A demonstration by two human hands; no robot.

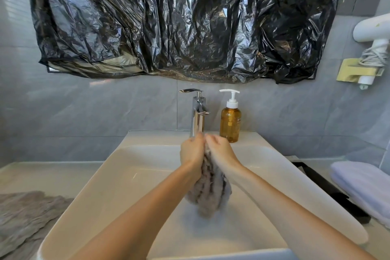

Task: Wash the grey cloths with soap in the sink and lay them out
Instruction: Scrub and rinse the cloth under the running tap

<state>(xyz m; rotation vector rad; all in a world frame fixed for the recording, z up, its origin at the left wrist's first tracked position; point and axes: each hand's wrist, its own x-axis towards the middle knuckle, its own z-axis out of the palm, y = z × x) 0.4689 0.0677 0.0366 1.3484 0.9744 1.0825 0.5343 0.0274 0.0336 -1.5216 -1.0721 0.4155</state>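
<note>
Over the white sink (118, 177), both hands hold one bunched grey cloth (207, 192) just below the chrome tap (198, 112). My left hand (192, 152) grips its upper left part and my right hand (220, 151) grips the upper right, knuckles nearly touching. The cloth's lower end hangs blurred above the basin. An amber soap bottle with a white pump (230, 120) stands on the sink's back ledge, right of the tap. Another grey cloth (27, 219) lies spread flat on the counter at the left.
Crumpled black plastic (179, 21) covers the mirror above. A folded pale towel (363, 186) lies on the counter at the right, beside a black bar (329, 188). A white hair dryer (373, 34) hangs on the right wall.
</note>
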